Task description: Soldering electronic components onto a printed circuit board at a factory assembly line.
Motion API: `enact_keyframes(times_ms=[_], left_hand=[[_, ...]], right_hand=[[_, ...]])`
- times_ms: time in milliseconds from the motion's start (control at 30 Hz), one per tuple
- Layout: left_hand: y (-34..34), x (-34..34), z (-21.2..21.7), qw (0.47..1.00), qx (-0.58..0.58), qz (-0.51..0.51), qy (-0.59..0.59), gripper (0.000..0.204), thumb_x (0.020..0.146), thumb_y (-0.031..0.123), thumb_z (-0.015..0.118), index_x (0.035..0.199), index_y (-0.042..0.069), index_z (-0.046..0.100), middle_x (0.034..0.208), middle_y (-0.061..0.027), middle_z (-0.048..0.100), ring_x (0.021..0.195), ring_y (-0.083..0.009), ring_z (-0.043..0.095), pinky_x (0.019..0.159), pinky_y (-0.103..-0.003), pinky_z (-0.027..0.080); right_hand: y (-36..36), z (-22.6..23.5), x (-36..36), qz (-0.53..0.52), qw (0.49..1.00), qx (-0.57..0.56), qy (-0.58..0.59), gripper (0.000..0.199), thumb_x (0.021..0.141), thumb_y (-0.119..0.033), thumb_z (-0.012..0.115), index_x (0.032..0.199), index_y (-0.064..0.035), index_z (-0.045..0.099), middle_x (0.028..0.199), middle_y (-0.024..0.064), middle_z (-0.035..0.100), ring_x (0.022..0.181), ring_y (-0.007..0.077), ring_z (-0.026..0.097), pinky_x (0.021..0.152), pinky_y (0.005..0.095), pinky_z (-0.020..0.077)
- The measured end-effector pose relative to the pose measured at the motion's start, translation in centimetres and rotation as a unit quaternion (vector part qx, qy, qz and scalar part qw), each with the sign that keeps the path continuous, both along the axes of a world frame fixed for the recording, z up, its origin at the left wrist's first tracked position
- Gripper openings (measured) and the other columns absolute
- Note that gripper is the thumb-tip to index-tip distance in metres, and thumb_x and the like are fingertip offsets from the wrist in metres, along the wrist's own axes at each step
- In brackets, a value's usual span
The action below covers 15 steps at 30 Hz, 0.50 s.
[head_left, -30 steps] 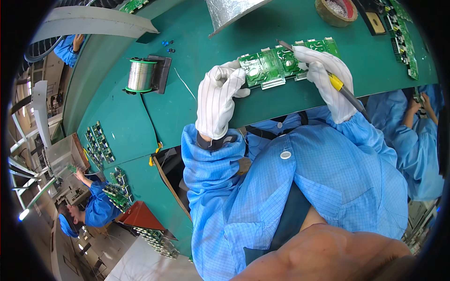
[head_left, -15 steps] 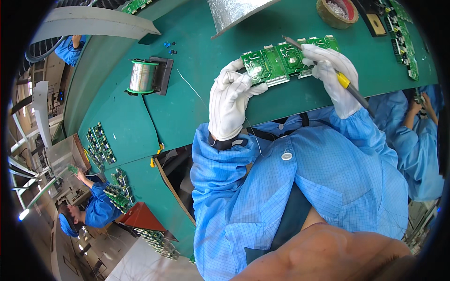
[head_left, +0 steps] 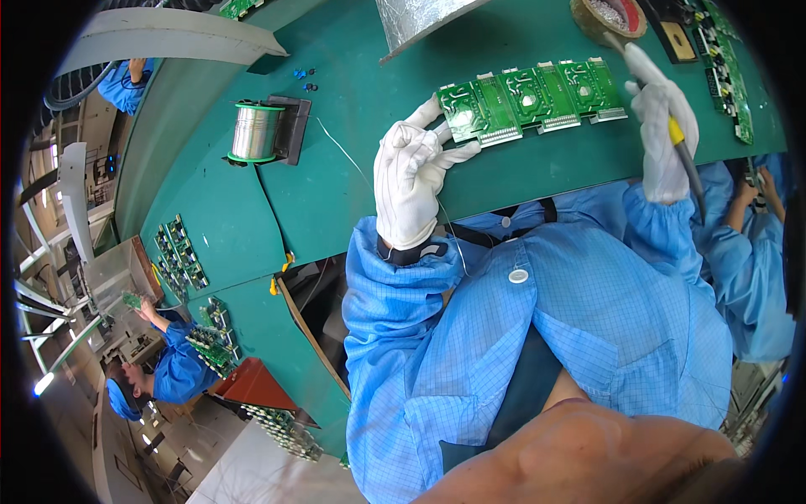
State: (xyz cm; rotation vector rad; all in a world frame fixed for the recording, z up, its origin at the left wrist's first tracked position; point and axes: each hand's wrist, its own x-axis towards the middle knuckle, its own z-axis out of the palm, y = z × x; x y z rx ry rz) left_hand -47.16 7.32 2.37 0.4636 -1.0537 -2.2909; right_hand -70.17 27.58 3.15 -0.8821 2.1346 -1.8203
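Note:
My left hand (head_left: 408, 185), in a white glove, has its fingers closed on the left end of a green circuit board panel (head_left: 550, 94). The panel shows several sections in a row, with solder joints facing up. A thin wire (head_left: 339, 151) runs across the table to my left glove, which covers part of it. Away to the right, my gloved right hand (head_left: 666, 126) grips a soldering iron (head_left: 676, 132) with a yellow band and grey cable. Its tip end reaches the rim of a round brown dish (head_left: 594, 29) holding pale granules.
A solder wire spool (head_left: 255, 133) on a dark stand and small blue parts (head_left: 302, 74) occupy the table's left. A silvery duct (head_left: 416, 25) hangs at the far edge. Other boards (head_left: 729, 84) and an iron stand with sponge (head_left: 674, 38) lie far right. Co-workers sit at both sides.
My right hand has moved right with the soldering iron, away from the panel to the round dish. This uncovers the panel's right end. My left hand stays at the left end.

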Motion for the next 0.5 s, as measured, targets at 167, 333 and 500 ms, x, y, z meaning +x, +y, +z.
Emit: enact_keyframes(times_ms=[167,333,500], left_hand=[[0.3,-0.1,0.5,0.998,-0.039,0.025,-0.048,0.015,0.095,0.008,0.051,0.092,-0.006,0.046,0.142,-0.0366,0.038,0.120,-0.0460,0.056,0.085,-0.053,0.058],[0.3,-0.4,0.0,0.984,-0.135,0.032,-0.116,0.024,0.096,0.011,0.054,0.102,-0.010,0.046,0.136,-0.0332,0.046,0.109,-0.0348,0.063,0.084,-0.046,0.060],[0.2,-0.2,-0.5,0.976,-0.171,0.039,-0.126,0.031,0.096,0.011,0.053,0.111,-0.014,0.046,0.133,-0.0311,0.051,0.100,-0.0298,0.067,0.080,-0.038,0.061]], right_hand=[[-3.1,2.4,6.3,0.159,0.986,-0.037,-0.017,0.033,0.100,-0.025,0.054,0.115,0.0007,0.067,0.116,0.0145,0.069,0.092,0.0181,0.066,0.078,0.0310,0.0549],[-6.0,1.8,7.5,0.235,0.959,-0.033,0.154,0.018,0.093,-0.011,0.062,0.108,-0.0031,0.069,0.103,0.0101,0.073,0.087,0.0225,0.071,0.079,0.0321,0.0553],[-6.0,2.1,7.9,0.242,0.950,0.008,0.195,0.017,0.091,-0.011,0.063,0.106,-0.0058,0.070,0.103,0.0063,0.073,0.086,0.0230,0.071,0.079,0.0337,0.0551]])
